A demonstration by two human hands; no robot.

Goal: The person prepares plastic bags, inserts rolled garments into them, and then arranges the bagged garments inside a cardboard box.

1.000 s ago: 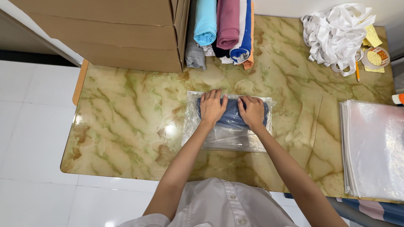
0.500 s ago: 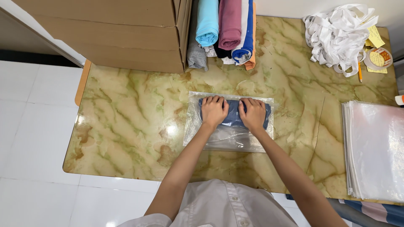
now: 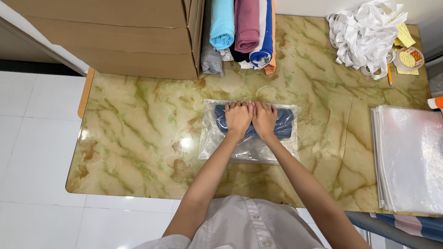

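Flat on the marbled green-and-cream tabletop (image 3: 138, 138) lay the clear plastic bag (image 3: 249, 152) holding a folded dark blue garment (image 3: 284, 124). My left hand (image 3: 238, 119) and right hand (image 3: 264, 119) pressed side by side on it, fingers together and extended, probably to flatten it.

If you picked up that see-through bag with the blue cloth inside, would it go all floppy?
Probably floppy: the clear plastic bag looks thin and wrinkled, and the blue cloth inside is soft folded fabric. It likely feels light. The shiny plastic might slide on the smooth marble table, which is perhaps why the left hand and right hand press flat on it.
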